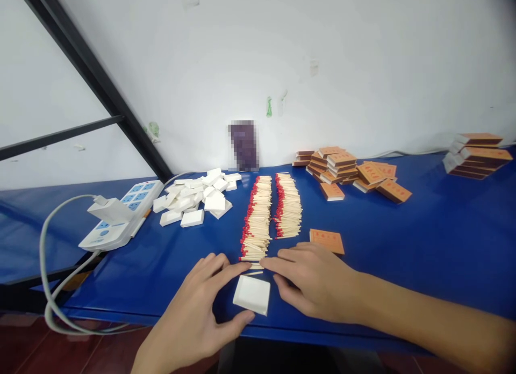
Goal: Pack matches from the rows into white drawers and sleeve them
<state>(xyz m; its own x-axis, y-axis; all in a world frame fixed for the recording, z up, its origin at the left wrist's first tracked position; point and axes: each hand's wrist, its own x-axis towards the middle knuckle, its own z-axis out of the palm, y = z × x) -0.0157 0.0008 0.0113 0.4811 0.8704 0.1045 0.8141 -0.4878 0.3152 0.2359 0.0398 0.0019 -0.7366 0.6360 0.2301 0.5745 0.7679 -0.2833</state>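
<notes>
A white matchbox tray [252,295] lies on the blue table between my hands. My left hand [205,293] is spread, its index fingertip at the left ends of the nearest matches and its thumb by the tray's front edge. From the other side, my right hand [312,277] reaches its index finger to the right ends of those same matches, thumb apart below. Red-headed matches [257,218] form a long row running away from me, with a shorter second row of matches [289,207] to its right. One loose match [253,273] rests just behind the tray. Beyond my right hand lies an orange matchbox sleeve [327,241], partly covered.
Many white trays [193,194] are heaped at left, beside a power strip [124,213] with a cable. Orange matchboxes [338,164] are piled at the back right, with another stack of matchboxes [479,155] farther right. A blurred purple object [244,145] leans against the wall.
</notes>
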